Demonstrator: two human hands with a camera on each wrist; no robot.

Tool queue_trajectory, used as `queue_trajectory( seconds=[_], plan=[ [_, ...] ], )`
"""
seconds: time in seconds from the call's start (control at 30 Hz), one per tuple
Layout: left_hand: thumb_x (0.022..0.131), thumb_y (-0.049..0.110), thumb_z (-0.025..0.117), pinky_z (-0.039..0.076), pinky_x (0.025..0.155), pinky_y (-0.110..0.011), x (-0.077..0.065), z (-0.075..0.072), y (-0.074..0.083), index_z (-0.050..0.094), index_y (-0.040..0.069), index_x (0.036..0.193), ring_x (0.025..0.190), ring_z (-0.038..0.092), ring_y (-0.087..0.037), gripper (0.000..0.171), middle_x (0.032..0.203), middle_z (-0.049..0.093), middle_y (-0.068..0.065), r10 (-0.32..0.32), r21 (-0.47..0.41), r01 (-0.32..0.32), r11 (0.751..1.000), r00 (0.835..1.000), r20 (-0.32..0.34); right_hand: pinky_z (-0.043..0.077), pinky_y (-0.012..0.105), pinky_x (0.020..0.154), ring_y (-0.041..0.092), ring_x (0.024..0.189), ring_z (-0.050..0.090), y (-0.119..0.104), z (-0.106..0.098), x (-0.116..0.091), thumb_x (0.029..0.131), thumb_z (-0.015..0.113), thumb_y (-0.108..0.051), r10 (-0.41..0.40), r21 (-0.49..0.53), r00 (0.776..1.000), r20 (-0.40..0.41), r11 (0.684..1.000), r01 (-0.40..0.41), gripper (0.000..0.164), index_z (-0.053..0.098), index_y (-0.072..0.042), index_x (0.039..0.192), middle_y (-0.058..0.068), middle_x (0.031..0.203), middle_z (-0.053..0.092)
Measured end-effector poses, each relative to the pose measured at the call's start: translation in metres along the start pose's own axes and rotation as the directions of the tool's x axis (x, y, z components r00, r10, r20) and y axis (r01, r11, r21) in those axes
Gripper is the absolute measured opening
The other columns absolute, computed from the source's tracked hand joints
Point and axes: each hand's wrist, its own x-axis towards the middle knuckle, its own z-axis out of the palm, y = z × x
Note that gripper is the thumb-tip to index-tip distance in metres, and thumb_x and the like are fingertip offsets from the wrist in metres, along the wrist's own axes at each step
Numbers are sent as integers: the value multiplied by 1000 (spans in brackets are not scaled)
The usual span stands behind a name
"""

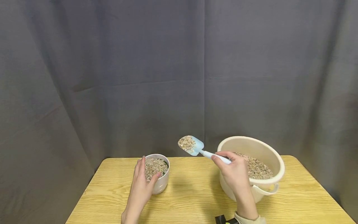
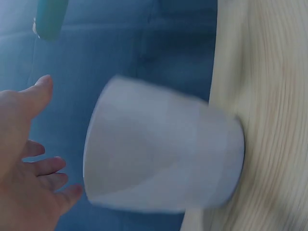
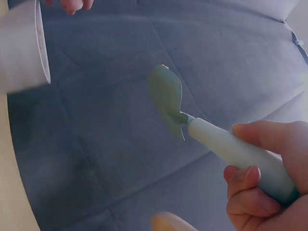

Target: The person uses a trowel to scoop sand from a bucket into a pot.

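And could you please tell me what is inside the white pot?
Inside the white pot is pale gravel, with something dark green at the right edge; whatever lies beneath the gravel is covered.

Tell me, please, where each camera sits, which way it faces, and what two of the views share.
Head: worn on the person's head, facing forward and down at the pot, bucket and scoop; left hand and right hand both show.
Left wrist: on that wrist, facing the pot's side, table and curtain; the left hand shows.
Right wrist: on that wrist, facing along the scoop toward the curtain; the right hand shows, with left fingertips at the top edge.
Shared: both wrist views show the pot and curtain.
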Motion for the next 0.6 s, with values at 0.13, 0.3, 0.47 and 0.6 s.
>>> queue_trajectory(
  seconds=[0.13,0.3,0.47,0.6],
  plan=[
    [90,37,72,24,112,-60,2,-8,-18,18,-5,153,140,22,-46,93,155,18,-29,-39,1,39,999,999,18,46,26,55,18,67,55,1,21,-5,82,80,-16,-10,54,999,44,999,8,9,77,-10,88,5,80,68],
    [87,41,73,22,112,-60,3,-15,-37,15,-6,153,140,22,-48,100,154,18,-31,-88,-48,93,994,991,99,46,27,51,16,60,55,5,50,-12,81,80,-18,-10,75,996,88,997,4,8,77,-12,86,1,73,67],
    [86,43,75,18,113,-60,7,-21,-47,9,-1,155,141,16,-47,105,156,14,-30,-143,-130,167,977,974,174,47,28,51,14,59,56,8,76,-15,81,80,-18,-52,87,995,84,995,45,8,77,-13,86,-3,73,67],
    [85,37,77,18,114,-57,9,-22,-51,4,1,156,143,13,-44,108,158,8,-28,-156,-247,211,946,962,224,48,27,52,12,60,57,12,91,-16,80,80,-17,-74,92,995,66,993,68,7,77,-14,85,-5,74,68]
  ],
)
